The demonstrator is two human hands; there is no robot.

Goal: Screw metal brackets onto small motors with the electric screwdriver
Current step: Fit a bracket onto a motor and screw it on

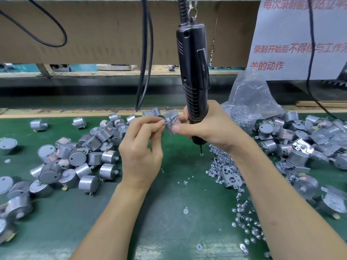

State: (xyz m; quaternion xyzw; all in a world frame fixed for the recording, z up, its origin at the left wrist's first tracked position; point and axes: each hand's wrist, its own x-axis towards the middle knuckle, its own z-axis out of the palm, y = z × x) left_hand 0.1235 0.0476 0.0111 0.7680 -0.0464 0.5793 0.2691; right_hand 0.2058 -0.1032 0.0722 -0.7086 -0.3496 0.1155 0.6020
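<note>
Centre: the left hand (140,147) holds in a narrow pinching grip a small cylindrical grey motor (169,129) topped by a flat metal bracket (171,114). The right hand (212,126) closes its grip round the ribbed black electric screwdriver (193,72), thumb on the motor. On the green counter (169,212), smooth bare motors (75,156) lie heaped at 9 o'clock and shiny screws (221,169) at 4 o'clock; at 2 o'clock a clear plastic bag (247,98) holds small shiny parts below a white sign (300,34) with red writing, "录制开始后".

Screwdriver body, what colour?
Black; the screwdriver shows best in the head view, held in the right hand.
</note>
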